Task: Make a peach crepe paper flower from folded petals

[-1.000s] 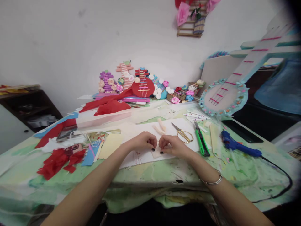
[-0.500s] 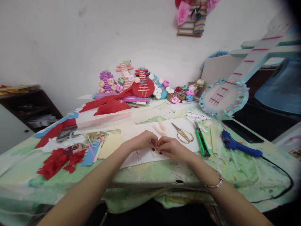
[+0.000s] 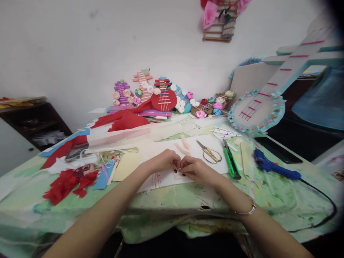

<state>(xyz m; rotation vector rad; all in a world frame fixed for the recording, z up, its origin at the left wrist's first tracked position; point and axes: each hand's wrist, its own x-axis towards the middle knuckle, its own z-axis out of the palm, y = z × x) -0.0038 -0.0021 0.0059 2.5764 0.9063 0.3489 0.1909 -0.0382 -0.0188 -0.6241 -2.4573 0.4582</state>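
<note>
Fingers pinched, my left hand meets my right hand above a white board. Between and below the fingertips shows a small pale pink piece of paper, mostly covered by my fingers. Both hands are closed on it at its upper edge. Just beyond them lie pale pink paper strips. Gold-handled scissors rest on the board to the right of my hands, closed. Farther right is a green utility knife. Some red marks show on the board near my left wrist.
A blue glue gun with a black cord lies at the right, near a dark phone. At left are a doll in red paper and yellow paper. Small craft lutes line the wall; a large one leans right.
</note>
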